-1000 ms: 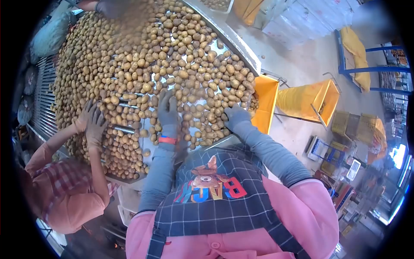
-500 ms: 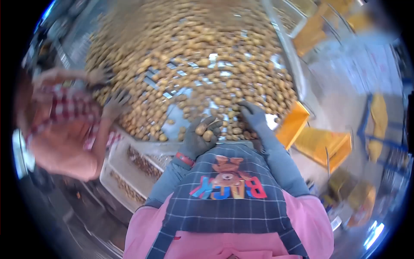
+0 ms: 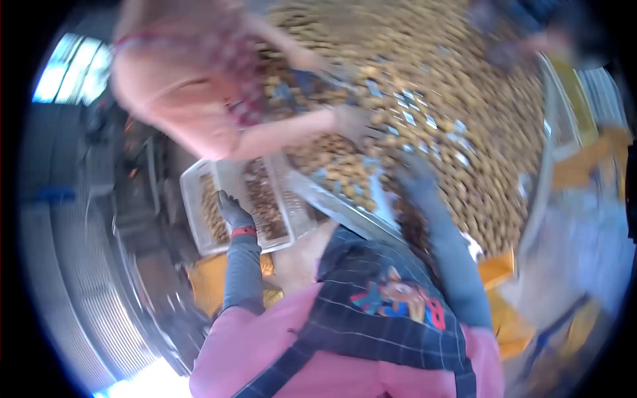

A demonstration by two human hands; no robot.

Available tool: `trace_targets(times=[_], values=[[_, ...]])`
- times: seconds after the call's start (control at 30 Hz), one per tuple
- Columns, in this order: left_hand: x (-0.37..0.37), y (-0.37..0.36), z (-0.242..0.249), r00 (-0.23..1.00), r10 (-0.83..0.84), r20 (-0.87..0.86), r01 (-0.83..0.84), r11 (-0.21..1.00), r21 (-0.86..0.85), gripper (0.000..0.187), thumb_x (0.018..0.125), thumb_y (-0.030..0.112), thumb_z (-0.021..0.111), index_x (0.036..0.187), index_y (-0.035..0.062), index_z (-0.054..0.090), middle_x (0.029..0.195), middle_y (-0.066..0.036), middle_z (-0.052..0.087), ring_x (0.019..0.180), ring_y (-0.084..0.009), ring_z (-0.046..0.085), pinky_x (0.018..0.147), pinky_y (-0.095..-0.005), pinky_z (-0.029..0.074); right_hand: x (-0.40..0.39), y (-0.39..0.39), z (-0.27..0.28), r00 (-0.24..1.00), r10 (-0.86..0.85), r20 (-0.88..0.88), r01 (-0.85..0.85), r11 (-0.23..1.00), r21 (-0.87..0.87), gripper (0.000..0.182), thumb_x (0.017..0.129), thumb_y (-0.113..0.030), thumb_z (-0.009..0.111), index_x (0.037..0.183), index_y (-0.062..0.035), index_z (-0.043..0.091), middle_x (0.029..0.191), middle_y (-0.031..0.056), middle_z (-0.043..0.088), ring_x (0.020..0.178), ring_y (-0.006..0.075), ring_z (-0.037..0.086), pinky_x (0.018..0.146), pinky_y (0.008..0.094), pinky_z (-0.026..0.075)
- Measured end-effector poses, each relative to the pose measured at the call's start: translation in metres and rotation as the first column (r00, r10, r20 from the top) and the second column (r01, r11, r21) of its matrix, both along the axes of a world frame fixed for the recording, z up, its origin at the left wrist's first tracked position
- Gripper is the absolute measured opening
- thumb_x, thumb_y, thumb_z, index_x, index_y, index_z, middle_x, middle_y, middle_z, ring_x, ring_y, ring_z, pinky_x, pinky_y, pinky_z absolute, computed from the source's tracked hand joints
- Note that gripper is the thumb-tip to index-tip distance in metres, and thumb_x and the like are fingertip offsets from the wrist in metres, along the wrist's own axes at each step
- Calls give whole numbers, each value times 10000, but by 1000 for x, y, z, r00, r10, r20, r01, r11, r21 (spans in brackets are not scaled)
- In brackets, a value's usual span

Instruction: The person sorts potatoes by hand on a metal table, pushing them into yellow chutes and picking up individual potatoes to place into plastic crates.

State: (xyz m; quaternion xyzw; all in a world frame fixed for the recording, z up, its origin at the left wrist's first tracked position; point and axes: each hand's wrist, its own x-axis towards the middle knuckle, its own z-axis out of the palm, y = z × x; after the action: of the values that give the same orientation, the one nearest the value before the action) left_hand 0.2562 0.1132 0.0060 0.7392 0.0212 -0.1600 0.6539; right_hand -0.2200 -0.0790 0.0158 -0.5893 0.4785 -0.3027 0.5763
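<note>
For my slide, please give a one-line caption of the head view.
Gloved left hand open over a pale bin, right hand at the potatoes, a co-worker alongside.

Right hand (image 3: 417, 176) blurred beyond near edge of table (image 3: 345, 211), grip unreadable; potatoes (image 3: 491, 146) smeared, cut off at top.
</note>
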Motion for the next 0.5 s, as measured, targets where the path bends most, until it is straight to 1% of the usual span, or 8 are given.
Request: trace_targets(times=[0.03,0.1,0.13,0.17,0.23,0.37,0.43,0.5], values=[[-33,-18,-23,950,-182,255,205,976,-67,650,1000,305,541,1535,18,308,1527,-129,383,1375,-242,414,1161,-381,279,23,4,-3,967,-162,-195,-50,632,-774,329,865,-278,662,1101,-49,675,1055,161,666,1002,346,640,860,432,521],[-145,-82,26,820,-410,400,367,912,182,663,968,314,612,1520,40,367,1536,-163,402,1420,-291,370,1158,-440,285,40,12,-24,652,319,-688,-617,750,-237,304,910,-322,612,1165,-167,668,1250,153,625,1193,348,576,1028,458,445],[-159,-99,19,803,-466,372,431,885,178,663,968,314,612,1520,40,367,1536,-163,402,1420,-291,370,1158,-440,285,17,28,-21,588,295,-753,-721,612,-324,322,920,-331,596,1210,-203,648,1340,133,575,1271,321,526,1088,476,393],[-166,-111,13,481,-628,612,476,773,419,695,943,280,639,1525,32,351,1546,-185,378,1430,-333,346,1176,-461,254,4,53,-17,527,267,-807,-811,442,-383,344,929,-340,580,1255,-239,628,1430,112,526,1349,294,477,1148,495,342],[-179,-134,7,-117,-747,654,454,546,704,844,832,253,740,1540,55,326,1572,-239,299,1442,-435,286,1189,-509,229,-56,96,-58,606,277,-745,-737,548,-396,396,933,-379,564,1319,-294,578,1531,68,430,1439,249,370,1211,536,220],[-250,-143,-10,-374,-886,274,392,117,913,918,773,397,782,1547,159,350,1594,-276,204,1473,-478,172,1186,-596,151,-190,125,-14,538,305,-786,-671,719,-180,412,919,-347,601,1325,-283,571,1509,83,442,1421,261,388,1205,539,222],[-286,-145,-8,-711,-702,48,325,-267,907,921,780,504,759,1551,219,345,1599,-280,184,1480,-506,118,1181,-632,86,-240,139,-15,569,125,-813,-583,758,-291,367,903,-329,627,1263,-258,618,1401,77,544,1317,250,506,1120,489,375],[-318,-151,-24,-804,-593,50,297,-328,897,915,776,556,741,1544,241,357,1599,-282,182,1482,-511,106,1179,-640,69,-275,129,-9,614,198,-764,-508,840,-191,294,915,-325,616,1194,-234,644,1300,69,603,1214,245,569,1024,459,438]])
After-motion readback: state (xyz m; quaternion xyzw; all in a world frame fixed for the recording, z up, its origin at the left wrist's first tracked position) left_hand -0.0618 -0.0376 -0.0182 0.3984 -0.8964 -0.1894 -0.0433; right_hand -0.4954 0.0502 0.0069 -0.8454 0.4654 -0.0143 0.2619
